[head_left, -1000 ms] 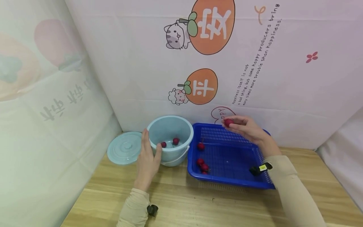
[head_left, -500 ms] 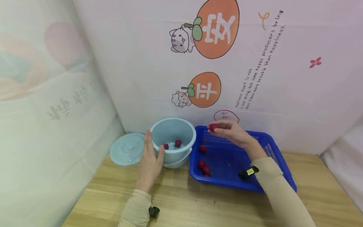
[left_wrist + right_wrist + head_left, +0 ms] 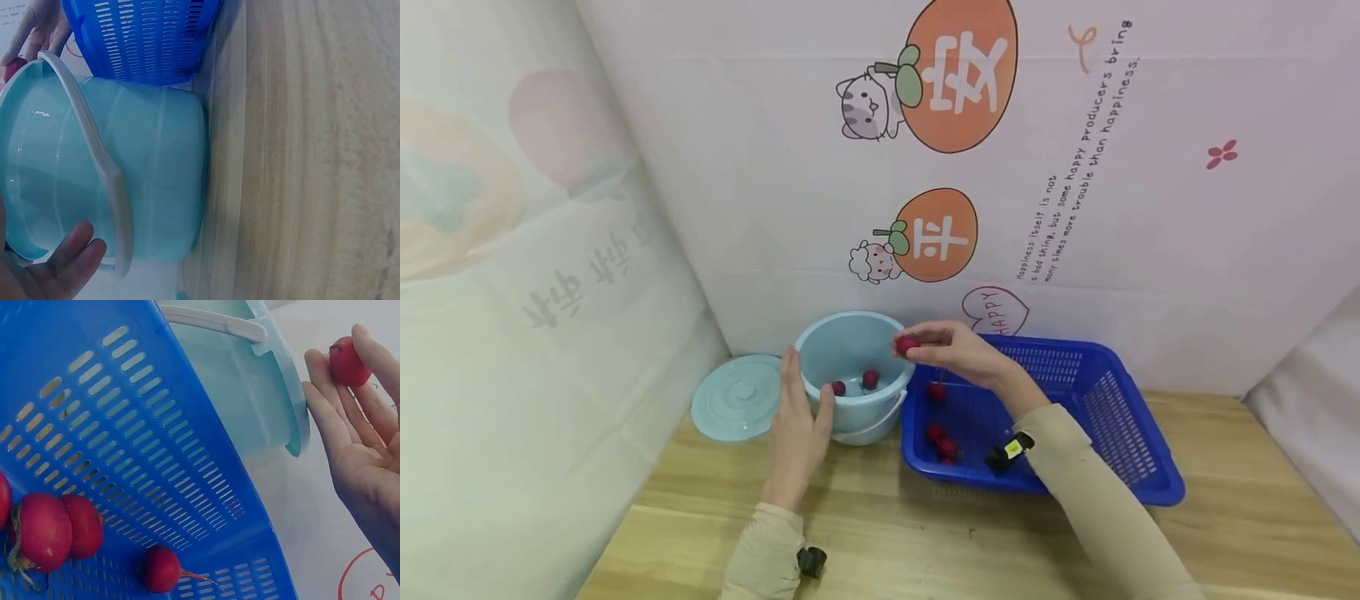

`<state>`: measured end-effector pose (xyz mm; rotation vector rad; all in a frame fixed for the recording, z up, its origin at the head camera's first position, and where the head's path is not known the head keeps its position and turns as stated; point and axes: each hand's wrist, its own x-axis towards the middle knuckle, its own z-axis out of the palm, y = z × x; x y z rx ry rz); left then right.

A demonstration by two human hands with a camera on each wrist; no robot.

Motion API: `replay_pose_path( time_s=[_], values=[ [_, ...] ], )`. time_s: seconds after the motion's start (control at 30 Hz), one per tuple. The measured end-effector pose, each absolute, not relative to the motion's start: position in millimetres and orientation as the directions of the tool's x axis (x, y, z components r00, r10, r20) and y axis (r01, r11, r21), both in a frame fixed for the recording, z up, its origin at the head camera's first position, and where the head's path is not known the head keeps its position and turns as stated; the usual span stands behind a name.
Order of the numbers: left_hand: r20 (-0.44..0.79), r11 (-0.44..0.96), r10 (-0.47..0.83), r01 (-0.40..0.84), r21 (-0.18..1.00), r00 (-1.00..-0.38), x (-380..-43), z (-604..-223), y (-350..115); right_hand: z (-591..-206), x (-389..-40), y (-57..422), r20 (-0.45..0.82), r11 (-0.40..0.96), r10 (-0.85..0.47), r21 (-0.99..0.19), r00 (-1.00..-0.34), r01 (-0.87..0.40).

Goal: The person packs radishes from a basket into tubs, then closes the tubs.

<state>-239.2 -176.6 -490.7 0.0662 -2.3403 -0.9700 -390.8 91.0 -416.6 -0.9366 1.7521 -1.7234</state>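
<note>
My right hand [image 3: 958, 354] pinches a red radish [image 3: 907, 345] between thumb and fingertips at the right rim of the light blue bucket [image 3: 842, 340]. In the right wrist view this held radish [image 3: 350, 361] shows clear of the palm. My left hand [image 3: 796, 437] rests against the bucket's near left side, its fingers fairly straight and the thumb at the front rim. Two radishes [image 3: 870, 380] lie on the bucket's bottom. Several more radishes [image 3: 947, 448] sit along the left side of the blue basket [image 3: 1120, 417], one with a thin root tail [image 3: 203, 578].
A round light blue lid [image 3: 737, 398] lies left of the bucket. The bucket's pale handle [image 3: 100, 156] hangs down in front. Basket and bucket stand close together on the wooden table [image 3: 910, 542], before a printed white cloth [image 3: 760, 167].
My right hand has carried the radish leftward from above the basket to the bucket's right rim. My left hand has stayed against the bucket.
</note>
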Motion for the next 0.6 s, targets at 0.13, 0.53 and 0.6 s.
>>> replay_pose_path(
  time_s=[0.13, 0.53, 0.6],
  values=[
    [0.519, 0.726, -0.266, 0.186, 0.662, -0.812, -241, -491, -175, -417, -392, 92, 0.105, -0.036, -0.765, -0.992, -0.635, -0.121],
    [0.519, 0.726, -0.267, 0.185, 0.662, -0.812, -242, -491, -175, -404, -390, 86, 0.078, 0.129, -0.750, -0.957, -0.656, -0.260],
    [0.520, 0.725, -0.267, 0.187, 0.663, -0.811, -242, -491, -176, -397, -389, 81, 0.070, 0.191, -0.760, -0.926, -0.646, -0.324]
  ],
)
